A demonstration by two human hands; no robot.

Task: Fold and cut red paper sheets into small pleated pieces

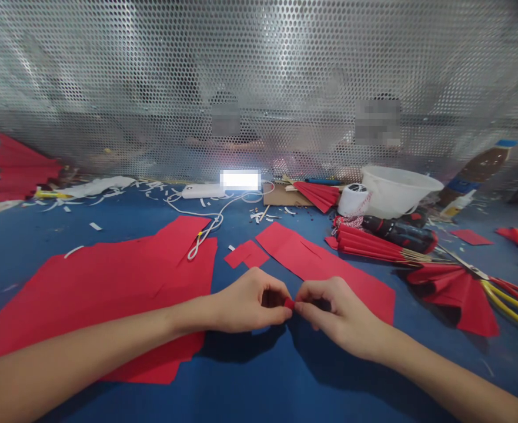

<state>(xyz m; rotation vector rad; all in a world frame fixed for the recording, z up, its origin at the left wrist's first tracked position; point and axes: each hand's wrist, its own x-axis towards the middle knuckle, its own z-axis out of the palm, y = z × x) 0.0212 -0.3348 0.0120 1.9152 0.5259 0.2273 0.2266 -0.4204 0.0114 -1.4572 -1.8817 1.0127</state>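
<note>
My left hand [252, 301] pinches a small piece of red paper [289, 304] between thumb and forefinger. Fingertips of my right hand [336, 311] close on the same piece from the other side, so most of it is hidden. Both hands are a little above the blue table [241, 376]. Under my left forearm lie large red paper sheets [109, 276]. Behind my hands are small red paper squares [247, 254], and a long red strip of paper [324, 258] runs behind my right hand.
Folded red paper fans [368, 244], a dark screwdriver-like tool [400, 232], yellow-handled scissors [488, 282] and a white bowl [400, 191] stand or lie to the right. A looped white cable [217, 220] leads to a white power bank [203, 191]. Perforated metal panel [259, 76] closes the back.
</note>
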